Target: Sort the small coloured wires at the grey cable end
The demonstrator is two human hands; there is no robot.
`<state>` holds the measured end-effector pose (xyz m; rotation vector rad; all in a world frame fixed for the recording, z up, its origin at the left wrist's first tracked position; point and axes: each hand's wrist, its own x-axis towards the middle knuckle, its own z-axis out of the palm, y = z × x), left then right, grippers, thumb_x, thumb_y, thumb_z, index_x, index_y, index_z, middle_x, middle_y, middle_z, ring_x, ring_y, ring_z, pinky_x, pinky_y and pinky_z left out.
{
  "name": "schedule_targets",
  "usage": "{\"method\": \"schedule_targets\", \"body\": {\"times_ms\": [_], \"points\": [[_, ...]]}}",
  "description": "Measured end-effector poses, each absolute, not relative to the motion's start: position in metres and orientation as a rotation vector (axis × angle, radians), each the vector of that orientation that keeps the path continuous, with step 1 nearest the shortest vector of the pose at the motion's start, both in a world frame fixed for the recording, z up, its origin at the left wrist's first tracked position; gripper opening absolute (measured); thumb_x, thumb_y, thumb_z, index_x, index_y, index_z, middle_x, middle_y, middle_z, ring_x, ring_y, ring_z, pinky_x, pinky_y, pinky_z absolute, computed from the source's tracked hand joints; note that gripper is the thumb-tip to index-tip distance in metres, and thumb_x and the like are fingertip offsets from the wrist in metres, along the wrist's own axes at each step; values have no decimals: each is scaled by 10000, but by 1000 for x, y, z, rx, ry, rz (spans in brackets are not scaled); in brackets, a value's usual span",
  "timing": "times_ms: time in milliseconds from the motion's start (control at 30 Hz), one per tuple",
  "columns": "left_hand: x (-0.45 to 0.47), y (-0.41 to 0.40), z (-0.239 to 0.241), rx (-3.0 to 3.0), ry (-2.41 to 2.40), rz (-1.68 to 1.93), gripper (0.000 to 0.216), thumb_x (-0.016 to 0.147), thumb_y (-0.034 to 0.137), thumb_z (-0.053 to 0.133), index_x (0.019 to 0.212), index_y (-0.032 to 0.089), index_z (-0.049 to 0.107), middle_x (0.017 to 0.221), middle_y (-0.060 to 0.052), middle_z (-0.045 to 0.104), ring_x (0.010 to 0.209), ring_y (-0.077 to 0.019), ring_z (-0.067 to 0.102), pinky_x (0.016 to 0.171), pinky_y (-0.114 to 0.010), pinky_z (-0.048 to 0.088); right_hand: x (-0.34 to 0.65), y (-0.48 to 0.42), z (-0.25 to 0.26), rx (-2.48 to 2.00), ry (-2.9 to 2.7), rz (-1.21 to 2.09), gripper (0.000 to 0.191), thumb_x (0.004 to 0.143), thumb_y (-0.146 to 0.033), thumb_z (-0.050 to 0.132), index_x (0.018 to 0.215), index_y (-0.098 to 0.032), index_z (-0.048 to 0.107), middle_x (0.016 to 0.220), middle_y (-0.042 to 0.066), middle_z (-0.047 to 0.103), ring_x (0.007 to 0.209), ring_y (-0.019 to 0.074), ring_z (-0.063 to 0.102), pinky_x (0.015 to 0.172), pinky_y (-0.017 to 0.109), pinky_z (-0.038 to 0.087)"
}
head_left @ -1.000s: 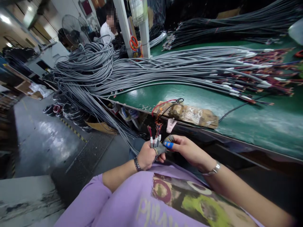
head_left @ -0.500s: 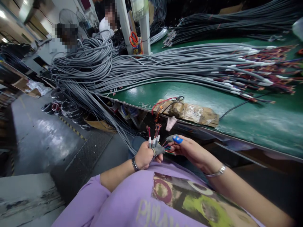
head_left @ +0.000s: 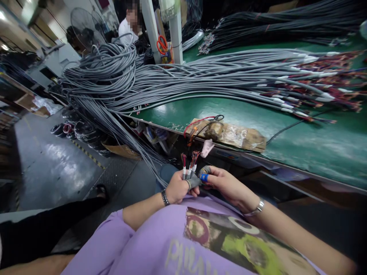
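At lower centre, my left hand [head_left: 178, 188] grips grey cables [head_left: 184, 174]. Beside it, my right hand [head_left: 228, 184] curls; whether gripping, I cannot tell.

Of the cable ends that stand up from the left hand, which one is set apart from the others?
The leftmost cable end: a gap parts it from the other cable ends, which crowd together.

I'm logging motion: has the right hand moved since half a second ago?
Yes: against the taped brown strip, the right hand has shifted leftward, toward the left hand.
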<state>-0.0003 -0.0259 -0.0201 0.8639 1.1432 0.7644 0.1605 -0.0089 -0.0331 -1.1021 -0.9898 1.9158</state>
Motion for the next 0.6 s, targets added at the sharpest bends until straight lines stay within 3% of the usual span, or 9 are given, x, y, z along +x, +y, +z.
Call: {"method": "schedule_targets", "body": {"times_ms": [200,400,500,600], "points": [[1,-26,-17,877,1120,695,449,569,514,790,603,137,548,456,-2,557,368,-87,484,402,-213,398,154,-6,-38,-1152,-790,1848,119,639,-219,707,608,-181,599,559,-22,565,510,95,478,494,223,401],[-1,-27,-13,865,1100,697,480,521,534,805,553,129,550,453,-12,560,368,-89,484,401,-217,407,175,13,-41,-1145,-333,1727,71,746,-166,685,711,-209,640,638,-13,581,546,92,533,517,202,498],[-4,-23,-10,848,1088,803,450,563,509,789,544,119,567,461,-17,560,378,-88,488,404,-212,399,180,14,-44,-1098,-262,1860,82,813,-221,655,734,-201,664,684,13,620,570,103,568,531,211,516],[-5,-19,-7,862,1051,840,427,613,484,767,541,109,576,475,-25,565,384,-88,496,409,-213,397,179,17,-45,-1067,-284,1947,214,864,-371,618,754,-199,682,729,42,658,590,123,589,538,233,523]]}}
